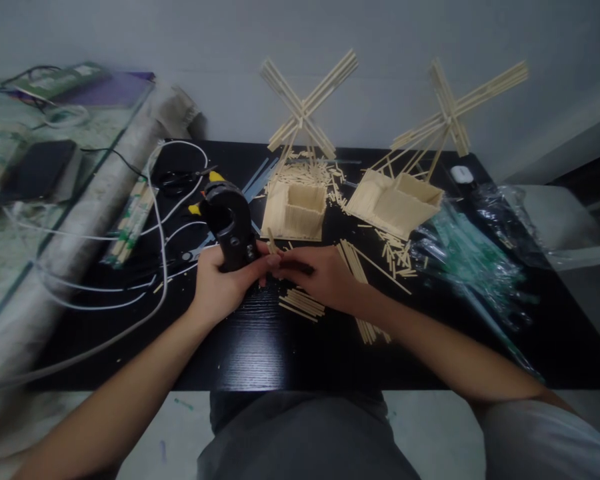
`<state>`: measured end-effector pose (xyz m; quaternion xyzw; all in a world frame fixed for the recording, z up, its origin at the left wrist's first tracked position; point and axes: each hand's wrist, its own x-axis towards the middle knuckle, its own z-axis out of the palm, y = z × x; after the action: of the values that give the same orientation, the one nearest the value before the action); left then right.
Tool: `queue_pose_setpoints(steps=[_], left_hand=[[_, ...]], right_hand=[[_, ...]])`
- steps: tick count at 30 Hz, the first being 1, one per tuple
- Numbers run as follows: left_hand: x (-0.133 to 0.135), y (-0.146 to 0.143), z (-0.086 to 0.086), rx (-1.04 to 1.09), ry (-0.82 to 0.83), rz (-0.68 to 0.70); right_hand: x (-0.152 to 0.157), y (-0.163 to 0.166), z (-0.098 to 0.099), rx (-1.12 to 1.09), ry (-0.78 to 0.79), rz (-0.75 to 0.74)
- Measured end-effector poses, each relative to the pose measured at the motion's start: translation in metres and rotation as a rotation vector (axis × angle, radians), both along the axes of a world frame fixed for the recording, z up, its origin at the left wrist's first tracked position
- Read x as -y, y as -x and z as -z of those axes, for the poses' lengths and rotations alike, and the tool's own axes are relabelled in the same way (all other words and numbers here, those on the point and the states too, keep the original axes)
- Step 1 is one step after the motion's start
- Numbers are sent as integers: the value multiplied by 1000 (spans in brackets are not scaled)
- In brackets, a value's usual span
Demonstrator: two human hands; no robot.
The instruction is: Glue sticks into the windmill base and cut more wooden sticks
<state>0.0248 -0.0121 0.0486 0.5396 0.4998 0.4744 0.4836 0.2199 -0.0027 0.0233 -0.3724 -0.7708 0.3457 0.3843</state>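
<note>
My left hand [223,283] and my right hand [325,275] meet over the near middle of the black table, fingertips pinched together. A short piece of thin wooden stick [271,239] pokes up between them; its lower end is hidden by the fingers. Against my left hand, above the thumb, is a black tool [233,223] with a curved, hook-like head. Whether the palm grips it, I cannot tell. Short cut sticks [303,304] lie in a row just below my right hand, and longer sticks [353,263] run under that wrist.
Two stick-built windmill models [295,213] [403,203] stand at the back, with loose stick offcuts [325,175] around them. White cables [163,267] loop across the left side near bundled sticks [130,227]. Clear plastic packaging [473,257] lies at right.
</note>
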Motion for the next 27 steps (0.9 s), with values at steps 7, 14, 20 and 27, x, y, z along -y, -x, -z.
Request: queue_pose_setpoints(steps=[7,14,20,27], left_hand=[[0,1,5,13,-14,18],[-1,3,7,36,-30,47],[-1,2,6,46,-21,39],[-2,2,7,58,-30,49]], right_hand=[[1,2,7,1,-96,-2],[1,4,12,8,-173,2],[0,3,15,60,-118,-47],[0,3,18,53,-136,-56]])
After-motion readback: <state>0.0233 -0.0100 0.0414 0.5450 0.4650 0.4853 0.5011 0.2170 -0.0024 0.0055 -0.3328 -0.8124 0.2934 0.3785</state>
